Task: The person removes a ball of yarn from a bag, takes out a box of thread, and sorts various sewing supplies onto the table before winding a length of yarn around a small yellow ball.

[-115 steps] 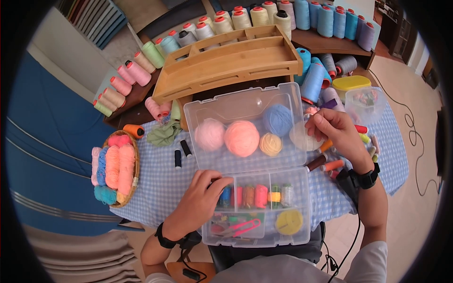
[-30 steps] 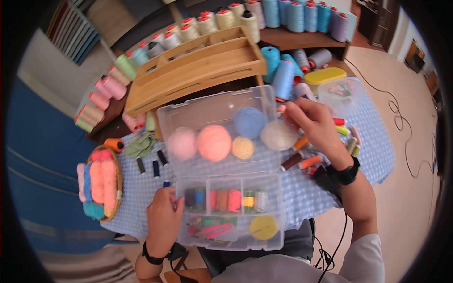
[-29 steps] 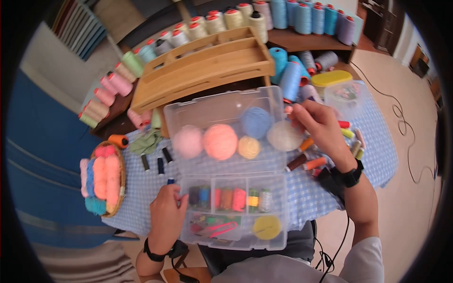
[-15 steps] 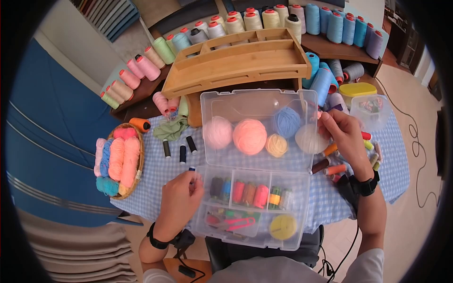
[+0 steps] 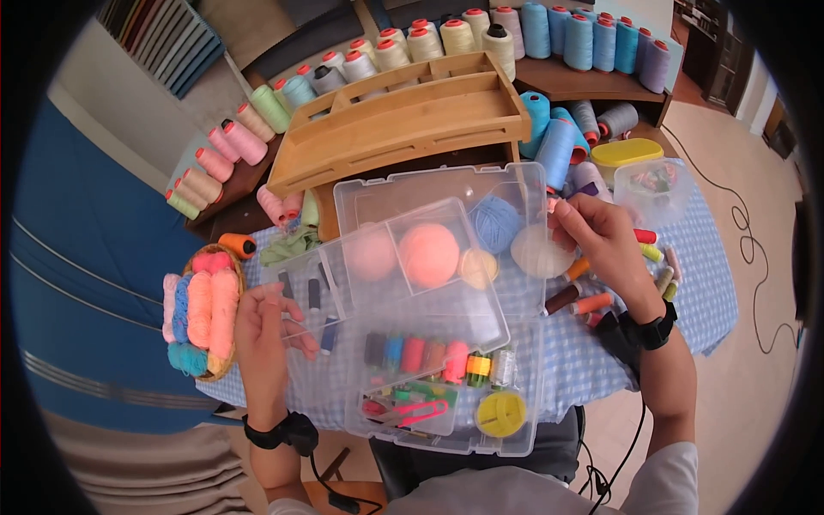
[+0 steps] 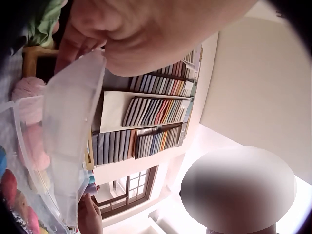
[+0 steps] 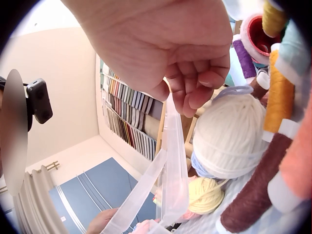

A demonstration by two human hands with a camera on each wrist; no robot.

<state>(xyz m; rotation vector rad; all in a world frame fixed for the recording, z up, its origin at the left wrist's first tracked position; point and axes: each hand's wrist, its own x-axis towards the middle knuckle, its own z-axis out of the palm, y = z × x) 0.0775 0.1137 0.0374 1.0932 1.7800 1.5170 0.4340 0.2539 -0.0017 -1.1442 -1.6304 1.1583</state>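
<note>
My left hand (image 5: 268, 330) grips the left end of a clear divided tray (image 6: 73, 122), which hangs tilted over a clear plastic box (image 5: 541, 403). At the box's raised lid (image 5: 360, 193), my right hand (image 5: 605, 245) pinches the upper right corner between thumb and fingers. Inside the box lie several thread spools (image 5: 412, 354), pink-handled scissors (image 5: 425, 414) and a round yellow case (image 5: 501, 415). Balls of yarn show through or beside the lid: peach (image 5: 429, 256), blue (image 5: 496, 225) and white (image 7: 231, 134). Dark spools (image 5: 313, 294) lie on the cloth, partly seen through the tray.
A wicker basket (image 5: 236, 360) of yarn skeins stands left. Behind the box is a wooden rack (image 5: 386, 133), with rows of thread cones (image 5: 579, 43) beyond. Loose spools (image 5: 592, 304) and a yellow-lidded container (image 5: 628, 153) lie right. Cables (image 5: 642, 429) hang near the lap.
The clear tray has come up out of the box, tilting, as my left hand moved left with it. Earlier, more dark spools appeared on the cloth. My right hand stays at the lid.
</note>
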